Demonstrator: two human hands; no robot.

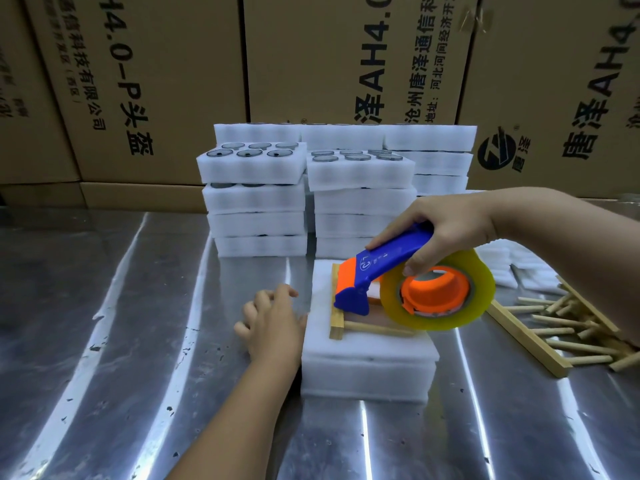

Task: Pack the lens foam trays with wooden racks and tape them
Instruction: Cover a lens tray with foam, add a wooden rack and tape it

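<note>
2 hands, 1 bundle. Foam tray bundle (367, 368) sits lower centre of the frame on the metal table (138, 341), white layers stacked, with a wooden rack (336, 306) lying flat on its top face.

Right hand (446, 226) enters from the right edge and holds the tape dispenser (388, 261). Its fingers wrap over the blue handle and the thumb reaches down toward the orange hub of the tape roll (481, 299). The dispenser's orange nose rests at the rack's left rail, probably so a strip can bind rack to foam over that edge. Whether tape already lies across the rack cannot be told.

Left hand (273, 320) lies just beside the bundle's left side, thumb edge touching the foam. Its fingers are loosely curled with nothing visibly held. It is likely bracing the bundle against the dispenser's drag.

Surface: reflective sheet metal with bright light streaks and small dark specks.

Behind the bundle, at centre frame, stand stacks of foam trays (256, 199). The top tray at left shows 6 round lenses (247, 154) in its pockets. Spare wooden racks (540, 337) lie in a loose heap at the right edge. Cardboard cartons (173, 81) with black print fill the upper frame.
</note>
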